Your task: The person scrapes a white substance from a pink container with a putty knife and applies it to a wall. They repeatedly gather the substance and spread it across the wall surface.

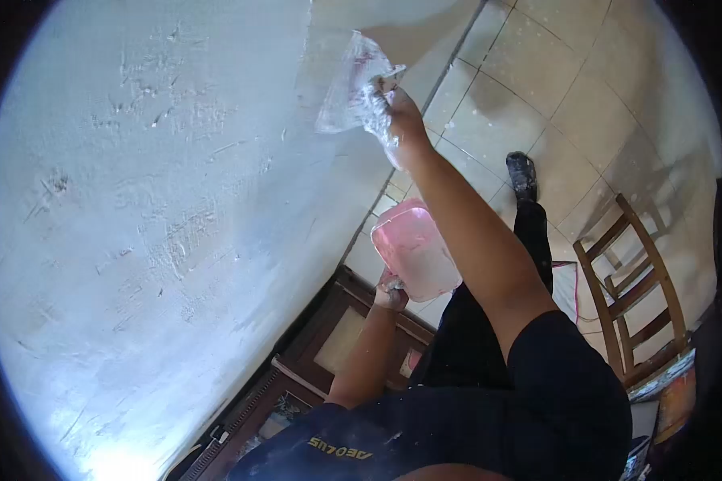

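One pink container [415, 250], seemingly with whitish residue inside, is gripped at frame centre by the left hand's fingers [392, 282]; a smeared plastic sheet [350, 92] is clutched by the right hand [402, 120], upper centre.

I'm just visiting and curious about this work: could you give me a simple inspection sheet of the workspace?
Surface: pale wall, patchy, with rough marks and dark spots.
Job's things: translucent sheet smeared white, near the wall, contact unclear; pink container, whitish inside.
Clutter: assorted items at lower right, too cut off to identify.
Grippers: bare hands; right hand holds the sheet and is smeared white, left hand grips the container's edge.
Cables: none clearly made out.
Surroundings: wooden chair, dark wooden cabinet, tiled floor with pale specks.
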Motion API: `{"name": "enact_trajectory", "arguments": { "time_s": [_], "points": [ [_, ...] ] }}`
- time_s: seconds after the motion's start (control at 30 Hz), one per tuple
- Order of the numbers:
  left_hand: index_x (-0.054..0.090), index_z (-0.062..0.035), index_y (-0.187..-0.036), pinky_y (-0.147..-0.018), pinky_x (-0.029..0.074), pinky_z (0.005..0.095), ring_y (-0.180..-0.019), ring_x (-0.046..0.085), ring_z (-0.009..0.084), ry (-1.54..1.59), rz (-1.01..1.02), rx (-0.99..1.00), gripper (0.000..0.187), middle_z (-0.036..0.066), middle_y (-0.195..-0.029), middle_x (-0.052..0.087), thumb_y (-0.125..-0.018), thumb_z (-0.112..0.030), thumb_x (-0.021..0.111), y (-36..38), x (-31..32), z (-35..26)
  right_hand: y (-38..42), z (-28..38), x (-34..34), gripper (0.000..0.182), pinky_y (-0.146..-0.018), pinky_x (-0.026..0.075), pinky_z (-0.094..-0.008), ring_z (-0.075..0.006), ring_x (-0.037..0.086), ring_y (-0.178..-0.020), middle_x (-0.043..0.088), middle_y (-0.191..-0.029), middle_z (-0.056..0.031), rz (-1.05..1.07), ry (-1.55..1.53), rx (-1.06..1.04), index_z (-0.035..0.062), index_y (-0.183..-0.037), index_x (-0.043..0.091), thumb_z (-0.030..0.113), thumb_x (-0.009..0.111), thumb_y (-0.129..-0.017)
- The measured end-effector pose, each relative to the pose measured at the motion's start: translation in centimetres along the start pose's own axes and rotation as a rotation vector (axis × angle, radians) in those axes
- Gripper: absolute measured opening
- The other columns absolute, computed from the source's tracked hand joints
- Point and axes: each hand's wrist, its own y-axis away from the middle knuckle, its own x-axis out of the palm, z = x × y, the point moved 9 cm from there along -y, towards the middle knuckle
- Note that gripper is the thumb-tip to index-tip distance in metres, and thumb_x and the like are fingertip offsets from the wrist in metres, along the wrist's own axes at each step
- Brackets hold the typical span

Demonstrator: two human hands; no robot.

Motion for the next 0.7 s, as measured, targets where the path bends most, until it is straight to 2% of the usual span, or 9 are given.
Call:
{"name": "enact_trajectory", "arguments": {
  "time_s": [0.03, 0.17, 0.27, 0.3, 0.4, 0.5, 0.57, 0.63, 0.7],
  "points": [
    [0.027, -0.0036, -0.137, -0.100, 0.037, 0.0424, -0.119, 0.043, 0.0298, 0.013, -0.045, 0.006, 0.070, 0.014, -0.132, 0.042, -0.075, -0.026, 0.052, 0.3, -0.2, -0.2, -0.9, -1.7, -2.5, 0.031, -0.063, 0.042, -0.0252, -0.0087, 0.051, -0.074, 0.052, -0.084, 0.0023, 0.110, -0.051, -0.070, 0.0087, -0.110, 0.050, 0.024, 0.060, -0.085],
    [0.028, -0.0032, -0.136, -0.100, 0.038, 0.0412, -0.119, 0.046, 0.0293, 0.157, 0.027, 0.026, 0.080, 0.013, -0.130, 0.044, -0.065, -0.020, 0.061, 0.2, -0.4, -0.1, -0.3, -4.4, -14.6, 0.033, -0.079, 0.045, -0.0275, -0.0144, 0.056, -0.089, 0.055, -0.093, -0.0008, -0.170, 0.277, -0.027, 0.0097, -0.110, 0.052, 0.027, 0.059, -0.083],
    [0.028, -0.0031, -0.136, -0.100, 0.038, 0.0407, -0.119, 0.045, 0.0287, 0.090, 0.038, 0.004, 0.077, 0.013, -0.130, 0.044, -0.069, -0.022, 0.061, 0.7, -1.8, 0.1, 4.0, -2.3, -9.8, 0.040, -0.069, 0.045, -0.0291, -0.0133, 0.053, -0.079, 0.055, -0.091, -0.0042, -0.223, -0.028, 0.045, 0.0057, -0.110, 0.050, 0.039, 0.057, -0.087],
    [0.028, -0.0031, -0.136, -0.100, 0.038, 0.0407, -0.119, 0.045, 0.0287, 0.094, 0.033, 0.001, 0.077, 0.013, -0.130, 0.044, -0.069, -0.022, 0.061, 0.5, -2.3, 0.5, 1.8, -7.2, -12.7, 0.040, -0.068, 0.044, -0.0271, -0.0117, 0.053, -0.078, 0.055, -0.092, -0.0030, -0.101, 0.029, -0.380, 0.0059, -0.112, 0.048, 0.034, 0.059, -0.087],
    [0.028, -0.0022, -0.136, -0.100, 0.038, 0.0405, -0.119, 0.045, 0.0278, 0.141, -0.119, -0.025, 0.074, 0.013, -0.130, 0.045, -0.073, -0.024, 0.060, 0.5, -4.6, 2.2, 4.4, -4.4, -3.8, 0.032, -0.069, 0.044, -0.0255, -0.0111, 0.053, -0.080, 0.056, -0.095, -0.0025, 0.015, -0.172, 0.000, 0.0055, -0.109, 0.051, 0.025, 0.060, -0.087],
    [0.028, -0.0015, -0.136, -0.100, 0.038, 0.0401, -0.118, 0.046, 0.0271, -0.056, -0.169, 0.036, 0.073, 0.013, -0.130, 0.045, -0.075, -0.027, 0.060, 0.6, -5.3, 1.8, 1.9, -7.2, -7.1, 0.027, -0.070, 0.044, -0.0255, -0.0106, 0.054, -0.081, 0.059, -0.093, -0.0022, -0.100, 0.182, -0.113, 0.0032, -0.104, 0.059, 0.020, 0.064, -0.084],
    [0.029, -0.0010, -0.135, -0.099, 0.039, 0.0395, -0.118, 0.047, 0.0266, 0.026, 0.072, 0.062, 0.074, 0.013, -0.130, 0.045, -0.074, -0.027, 0.061, 0.9, -3.7, 1.0, 2.3, -7.8, -12.7, 0.030, -0.073, 0.045, -0.0255, -0.0126, 0.056, -0.084, 0.061, -0.093, -0.0040, -0.266, 0.506, 0.053, 0.0020, -0.108, 0.058, 0.019, 0.063, -0.084],
    [0.029, -0.0003, -0.135, -0.098, 0.040, 0.0393, -0.117, 0.047, 0.0268, 0.080, 0.042, 0.057, 0.074, 0.013, -0.129, 0.046, -0.073, -0.026, 0.061, 0.5, -6.0, 2.6, 4.3, -7.9, -16.4, 0.036, -0.085, 0.041, -0.0257, -0.0135, 0.053, -0.096, 0.056, -0.107, -0.0047, -0.352, 0.332, 0.321, 0.0027, -0.109, 0.058, 0.019, 0.066, -0.079],
    [0.030, 0.0003, -0.134, -0.098, 0.040, 0.0391, -0.117, 0.047, 0.0269, 0.134, 0.015, 0.053, 0.075, 0.013, -0.129, 0.046, -0.071, -0.026, 0.062, 0.3, -6.6, 2.9, 6.7, -6.5, -14.9, 0.035, -0.086, 0.041, -0.0286, -0.0144, 0.053, -0.097, 0.056, -0.105, -0.0048, -0.326, 0.059, 0.309, 0.0036, -0.110, 0.057, 0.020, 0.064, -0.080]
  ]
}}
